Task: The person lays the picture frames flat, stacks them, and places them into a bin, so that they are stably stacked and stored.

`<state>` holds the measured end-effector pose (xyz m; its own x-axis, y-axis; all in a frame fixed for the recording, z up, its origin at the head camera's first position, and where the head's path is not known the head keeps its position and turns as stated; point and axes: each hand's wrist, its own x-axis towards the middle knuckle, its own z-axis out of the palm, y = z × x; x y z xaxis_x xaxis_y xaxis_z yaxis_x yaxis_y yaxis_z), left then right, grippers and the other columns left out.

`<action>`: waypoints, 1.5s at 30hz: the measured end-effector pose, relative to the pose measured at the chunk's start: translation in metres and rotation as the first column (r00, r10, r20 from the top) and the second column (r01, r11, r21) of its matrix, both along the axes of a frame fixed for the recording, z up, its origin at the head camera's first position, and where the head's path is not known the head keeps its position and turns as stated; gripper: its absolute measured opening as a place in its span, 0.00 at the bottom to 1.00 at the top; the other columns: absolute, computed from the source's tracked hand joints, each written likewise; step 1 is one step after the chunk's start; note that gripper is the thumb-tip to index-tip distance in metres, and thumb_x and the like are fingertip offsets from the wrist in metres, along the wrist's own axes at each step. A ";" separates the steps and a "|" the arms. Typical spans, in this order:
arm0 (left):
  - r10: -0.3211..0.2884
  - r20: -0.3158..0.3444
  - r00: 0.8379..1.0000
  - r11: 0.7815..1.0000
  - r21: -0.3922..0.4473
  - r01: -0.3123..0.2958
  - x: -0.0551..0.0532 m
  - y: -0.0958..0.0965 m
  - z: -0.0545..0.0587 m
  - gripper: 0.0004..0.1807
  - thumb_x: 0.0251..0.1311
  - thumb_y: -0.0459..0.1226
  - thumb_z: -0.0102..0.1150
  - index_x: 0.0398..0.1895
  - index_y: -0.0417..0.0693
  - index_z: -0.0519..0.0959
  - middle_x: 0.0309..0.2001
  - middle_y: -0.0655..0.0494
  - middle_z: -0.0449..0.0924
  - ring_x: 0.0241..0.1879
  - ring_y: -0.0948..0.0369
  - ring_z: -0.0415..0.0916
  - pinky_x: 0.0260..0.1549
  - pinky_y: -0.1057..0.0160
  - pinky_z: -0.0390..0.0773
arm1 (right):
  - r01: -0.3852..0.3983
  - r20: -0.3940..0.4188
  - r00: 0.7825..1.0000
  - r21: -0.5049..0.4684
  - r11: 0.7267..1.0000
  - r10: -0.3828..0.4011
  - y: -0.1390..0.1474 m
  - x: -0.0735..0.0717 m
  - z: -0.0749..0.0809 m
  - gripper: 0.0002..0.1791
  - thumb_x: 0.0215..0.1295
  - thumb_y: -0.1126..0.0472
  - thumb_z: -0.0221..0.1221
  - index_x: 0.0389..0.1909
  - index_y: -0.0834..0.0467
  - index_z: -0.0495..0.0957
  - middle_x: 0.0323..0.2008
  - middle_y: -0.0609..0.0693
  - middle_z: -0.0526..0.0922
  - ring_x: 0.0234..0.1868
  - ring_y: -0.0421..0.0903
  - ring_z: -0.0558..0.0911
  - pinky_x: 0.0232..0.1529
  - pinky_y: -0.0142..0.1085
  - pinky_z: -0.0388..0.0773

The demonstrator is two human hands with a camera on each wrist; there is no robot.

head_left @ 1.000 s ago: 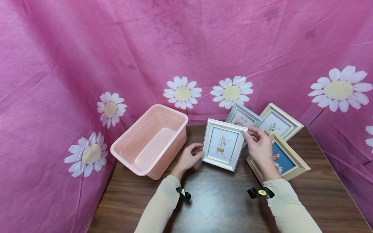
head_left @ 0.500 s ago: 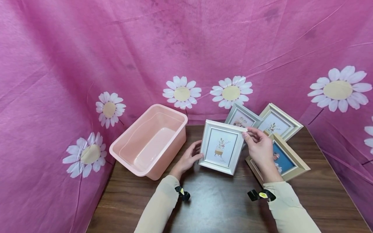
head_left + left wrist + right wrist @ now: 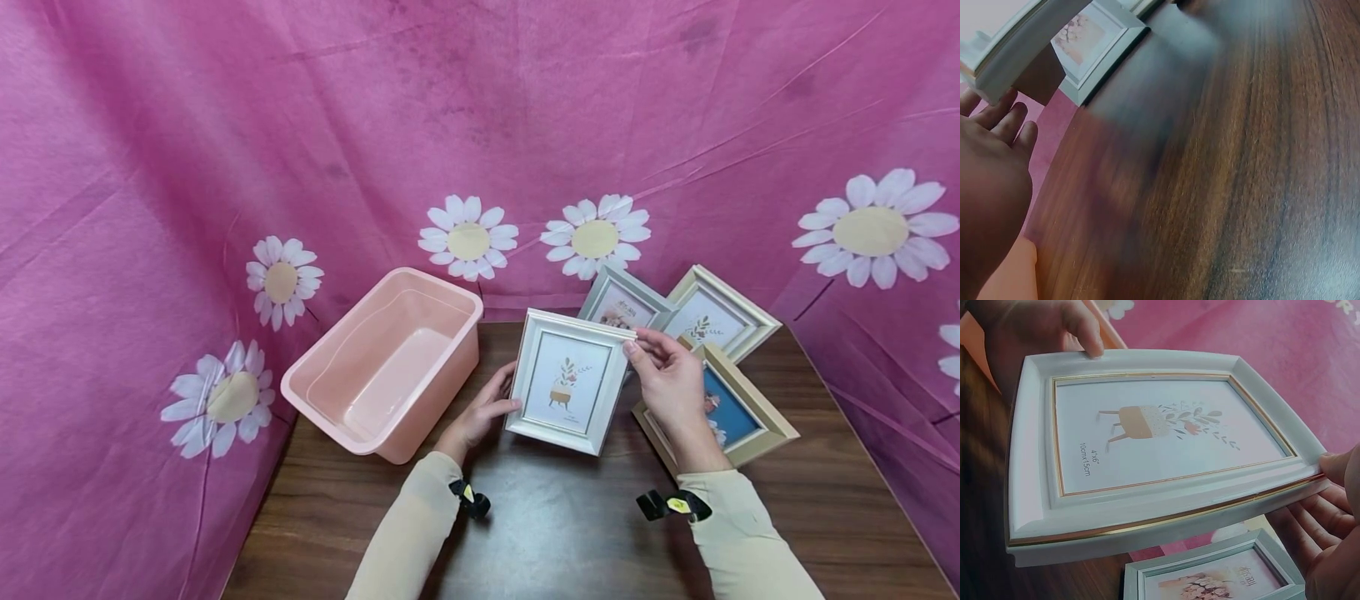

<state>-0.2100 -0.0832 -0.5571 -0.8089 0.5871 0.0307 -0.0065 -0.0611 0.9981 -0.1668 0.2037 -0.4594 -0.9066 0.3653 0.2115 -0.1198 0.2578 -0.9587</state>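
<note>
In the head view, the white picture frame (image 3: pixel 566 383) is held between both hands above the wooden table (image 3: pixel 562 533), tilted so its picture faces the person. The left hand (image 3: pixel 480 412) grips its left edge with the thumb at the front; the right hand (image 3: pixel 670 375) pinches the upper right corner. Only this view takes in the whole pink bin (image 3: pixel 435 396), near the left hand, along with the cream frame (image 3: pixel 723 317) and the tan frame (image 3: pixel 742 408) around a blue picture. Compared with a second ago, the white picture frame sits a little further left and nearer the person, while the bin and the other frames lie as they did.

The left wrist view shows what the head view hides — a brown piece (image 3: pixel 1041 75) behind the white picture frame, and the left fingers curled beneath its edge. The grey frame (image 3: pixel 1099 47) lies beyond.

The right wrist view brings out gold lines round the moulding and the print "4"x6" 10cmx15cm". Here the right thumb rests on the corner — its fingers underneath — with the left thumb across on the opposite edge.
</note>
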 end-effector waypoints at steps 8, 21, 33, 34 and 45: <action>-0.021 0.020 1.000 0.999 0.050 0.020 0.000 0.001 0.000 0.43 0.67 0.32 0.48 0.84 0.30 0.48 0.80 0.24 0.54 0.70 0.67 0.64 0.71 0.72 0.62 | -0.013 0.004 1.000 -0.034 0.999 0.013 -0.001 0.002 0.003 0.17 0.76 0.66 0.65 0.59 0.72 0.83 0.33 0.26 0.82 0.36 0.21 0.82 0.40 0.15 0.80; -0.002 0.000 1.000 1.000 0.015 0.002 0.004 -0.009 -0.002 0.44 0.71 0.39 0.58 0.84 0.35 0.51 0.80 0.27 0.59 0.76 0.54 0.64 0.69 0.67 0.69 | -0.005 0.028 1.000 -0.031 1.000 0.006 -0.001 0.002 0.003 0.18 0.76 0.65 0.64 0.61 0.72 0.82 0.32 0.20 0.81 0.36 0.20 0.82 0.41 0.14 0.80; 0.024 -0.065 0.998 0.999 0.026 -0.022 0.006 -0.020 -0.008 0.40 0.71 0.36 0.64 0.81 0.31 0.60 0.76 0.27 0.67 0.71 0.54 0.72 0.68 0.64 0.74 | 0.034 0.017 0.999 -0.051 0.998 -0.033 0.003 -0.001 -0.002 0.19 0.76 0.65 0.65 0.61 0.72 0.82 0.31 0.19 0.81 0.36 0.19 0.82 0.41 0.14 0.79; 0.024 -0.060 0.998 0.999 0.023 -0.023 0.007 -0.021 -0.008 0.40 0.71 0.35 0.64 0.80 0.31 0.60 0.76 0.27 0.67 0.70 0.56 0.73 0.67 0.64 0.75 | 0.035 0.021 0.999 -0.052 0.998 -0.034 0.004 -0.001 -0.002 0.20 0.76 0.65 0.66 0.62 0.71 0.82 0.31 0.19 0.81 0.36 0.19 0.82 0.42 0.14 0.79; 0.035 -0.075 0.997 0.999 -0.004 -0.035 0.012 -0.027 -0.011 0.37 0.67 0.30 0.65 0.77 0.27 0.65 0.71 0.24 0.72 0.62 0.64 0.76 0.59 0.67 0.77 | 0.049 0.008 0.999 -0.068 0.997 -0.049 0.004 -0.001 -0.006 0.18 0.75 0.67 0.64 0.61 0.73 0.82 0.30 0.21 0.81 0.35 0.19 0.82 0.42 0.13 0.78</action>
